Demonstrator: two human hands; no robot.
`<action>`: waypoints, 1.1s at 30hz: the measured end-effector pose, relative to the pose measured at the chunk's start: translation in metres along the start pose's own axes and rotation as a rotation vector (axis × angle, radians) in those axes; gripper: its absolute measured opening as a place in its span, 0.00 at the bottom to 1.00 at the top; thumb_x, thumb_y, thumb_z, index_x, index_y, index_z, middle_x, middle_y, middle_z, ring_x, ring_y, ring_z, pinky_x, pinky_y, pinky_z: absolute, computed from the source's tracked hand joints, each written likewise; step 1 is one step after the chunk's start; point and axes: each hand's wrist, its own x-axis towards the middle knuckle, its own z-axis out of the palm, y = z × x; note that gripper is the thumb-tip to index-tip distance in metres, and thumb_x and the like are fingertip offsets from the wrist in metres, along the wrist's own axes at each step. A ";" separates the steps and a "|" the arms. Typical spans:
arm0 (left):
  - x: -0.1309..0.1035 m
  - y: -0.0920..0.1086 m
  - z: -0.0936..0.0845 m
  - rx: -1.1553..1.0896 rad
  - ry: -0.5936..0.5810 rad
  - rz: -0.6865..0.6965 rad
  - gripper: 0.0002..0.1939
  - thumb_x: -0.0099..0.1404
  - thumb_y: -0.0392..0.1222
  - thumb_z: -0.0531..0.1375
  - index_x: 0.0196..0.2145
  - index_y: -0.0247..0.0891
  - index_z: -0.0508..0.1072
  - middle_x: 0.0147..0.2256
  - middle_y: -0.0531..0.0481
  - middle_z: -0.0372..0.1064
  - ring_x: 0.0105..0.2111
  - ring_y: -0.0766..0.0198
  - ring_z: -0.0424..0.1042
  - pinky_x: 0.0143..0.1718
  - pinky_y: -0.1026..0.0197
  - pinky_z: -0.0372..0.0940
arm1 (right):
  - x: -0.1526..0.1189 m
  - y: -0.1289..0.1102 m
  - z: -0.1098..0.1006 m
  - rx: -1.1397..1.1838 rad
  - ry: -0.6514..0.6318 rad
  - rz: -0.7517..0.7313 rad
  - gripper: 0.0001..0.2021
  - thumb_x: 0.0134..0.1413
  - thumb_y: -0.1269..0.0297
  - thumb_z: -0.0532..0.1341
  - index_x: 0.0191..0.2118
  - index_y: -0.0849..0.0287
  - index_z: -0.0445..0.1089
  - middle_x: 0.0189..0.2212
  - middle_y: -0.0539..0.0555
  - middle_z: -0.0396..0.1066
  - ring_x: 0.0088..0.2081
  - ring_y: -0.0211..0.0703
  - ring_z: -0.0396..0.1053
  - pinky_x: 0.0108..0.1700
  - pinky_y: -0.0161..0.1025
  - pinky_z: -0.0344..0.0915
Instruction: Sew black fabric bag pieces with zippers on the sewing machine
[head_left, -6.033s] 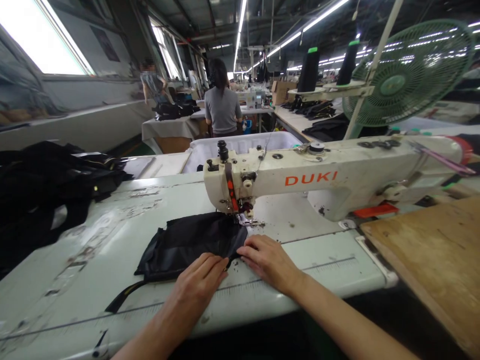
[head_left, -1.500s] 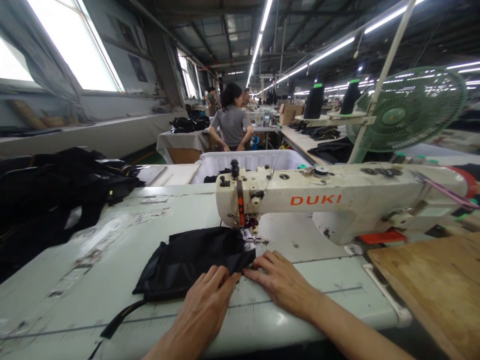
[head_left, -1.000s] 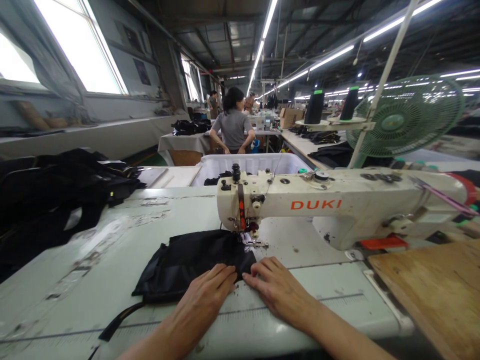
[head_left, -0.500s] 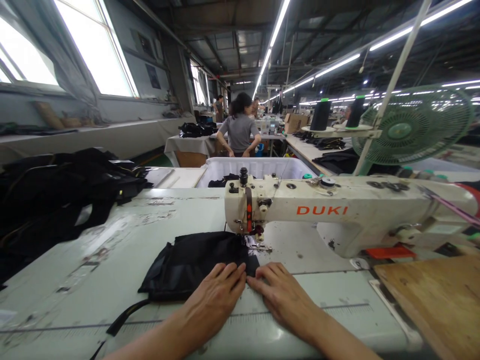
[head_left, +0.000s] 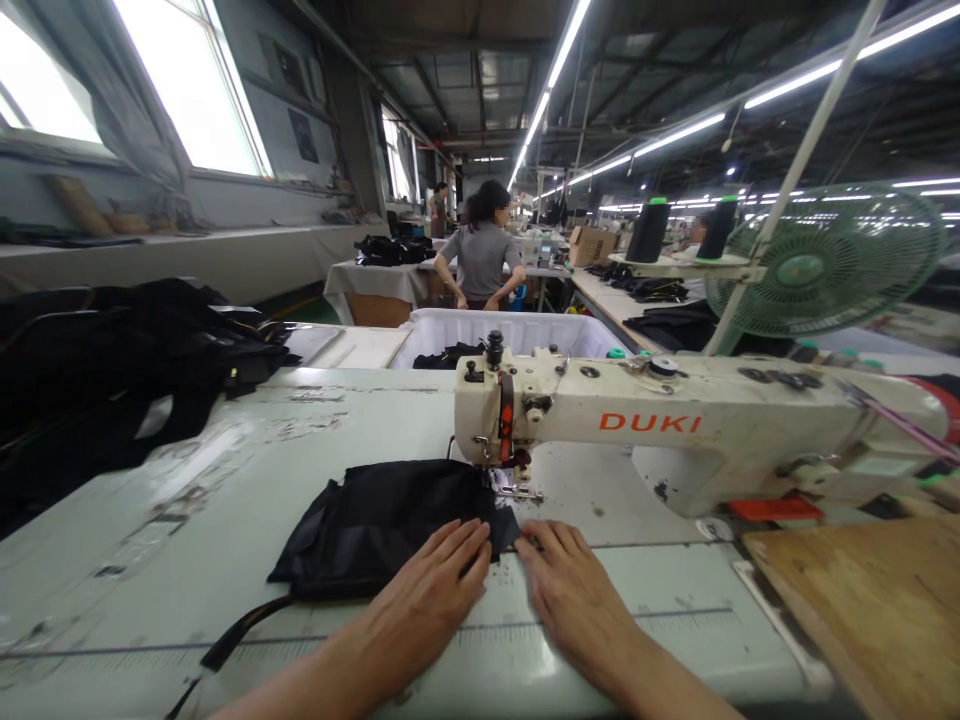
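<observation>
A black fabric piece point(head_left: 375, 525), apparently a sewn bag or pouch, lies on the pale green table with a strap point(head_left: 244, 632) trailing from its near left corner. Its far right edge reaches under the needle area of a white sewing machine point(head_left: 652, 415) marked DUKI. My left hand point(head_left: 442, 570) rests flat on the near right part of the fabric, fingers stretched out. Beside a small dark flap point(head_left: 505, 527) at the fabric's right end is my right hand point(head_left: 566, 575), fingers extended and low on the table, fingertips at the flap's edge. The presser foot point(head_left: 501, 485) is partly hidden.
A heap of black fabric point(head_left: 127, 370) covers the table's left side. Behind the machine stands a white plastic bin point(head_left: 525, 325) with black pieces inside. A green fan point(head_left: 817, 262) and thread cones point(head_left: 647, 232) stand at right. A person in a grey shirt point(head_left: 480, 262) is further back.
My right hand has shifted slightly right, away from my left hand, uncovering more of the dark flap between them. My left hand stays on the fabric. The camera view has tilted slightly.
</observation>
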 end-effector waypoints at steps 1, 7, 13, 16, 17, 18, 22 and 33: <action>0.000 0.000 -0.001 -0.003 0.001 0.003 0.20 0.70 0.32 0.54 0.59 0.32 0.63 0.59 0.37 0.63 0.61 0.51 0.61 0.61 0.47 0.60 | 0.001 0.001 0.000 0.014 0.005 -0.013 0.18 0.57 0.76 0.57 0.54 0.63 0.68 0.54 0.61 0.66 0.53 0.55 0.62 0.56 0.51 0.62; 0.006 0.000 -0.017 -0.073 -0.039 -0.024 0.16 0.69 0.34 0.57 0.54 0.31 0.68 0.56 0.35 0.67 0.58 0.49 0.65 0.59 0.48 0.61 | 0.003 0.003 0.000 0.041 0.026 -0.184 0.25 0.63 0.75 0.50 0.65 0.64 0.54 0.64 0.58 0.58 0.63 0.48 0.55 0.63 0.48 0.56; 0.007 -0.002 -0.020 -0.133 -0.068 -0.056 0.16 0.67 0.35 0.59 0.52 0.34 0.68 0.55 0.38 0.67 0.57 0.49 0.66 0.59 0.47 0.62 | 0.008 0.003 -0.002 -0.022 -0.069 -0.231 0.26 0.68 0.67 0.50 0.68 0.62 0.47 0.68 0.54 0.48 0.67 0.44 0.49 0.66 0.50 0.52; 0.005 -0.003 -0.017 -0.126 -0.088 -0.063 0.17 0.66 0.34 0.59 0.53 0.34 0.68 0.55 0.37 0.66 0.56 0.48 0.67 0.57 0.47 0.65 | 0.010 0.003 -0.003 -0.065 -0.050 -0.272 0.25 0.69 0.67 0.50 0.68 0.64 0.48 0.67 0.55 0.50 0.67 0.45 0.47 0.67 0.51 0.49; 0.005 -0.003 -0.017 -0.117 -0.088 -0.073 0.17 0.66 0.33 0.59 0.53 0.35 0.68 0.55 0.36 0.65 0.56 0.47 0.66 0.56 0.46 0.66 | 0.010 0.003 -0.003 -0.079 -0.038 -0.283 0.24 0.69 0.67 0.50 0.67 0.65 0.50 0.67 0.56 0.50 0.67 0.46 0.47 0.67 0.52 0.48; 0.005 -0.003 -0.017 -0.108 -0.083 -0.084 0.18 0.66 0.33 0.58 0.54 0.35 0.67 0.56 0.36 0.64 0.57 0.46 0.65 0.55 0.46 0.67 | 0.010 0.002 -0.003 -0.091 -0.031 -0.290 0.24 0.69 0.68 0.50 0.67 0.65 0.51 0.66 0.57 0.51 0.67 0.47 0.48 0.67 0.52 0.48; 0.006 -0.006 -0.016 -0.077 -0.055 -0.050 0.18 0.66 0.33 0.58 0.54 0.35 0.67 0.60 0.34 0.59 0.61 0.43 0.59 0.55 0.45 0.68 | 0.010 0.000 -0.002 -0.107 -0.031 -0.280 0.22 0.69 0.67 0.49 0.65 0.67 0.53 0.65 0.59 0.55 0.66 0.50 0.51 0.65 0.56 0.52; 0.010 -0.011 -0.024 -0.189 -0.109 0.023 0.16 0.70 0.34 0.54 0.54 0.35 0.65 0.62 0.37 0.60 0.62 0.50 0.59 0.59 0.46 0.62 | 0.011 0.003 0.001 0.073 0.151 -0.140 0.17 0.66 0.69 0.51 0.58 0.64 0.65 0.54 0.59 0.70 0.54 0.50 0.66 0.58 0.49 0.65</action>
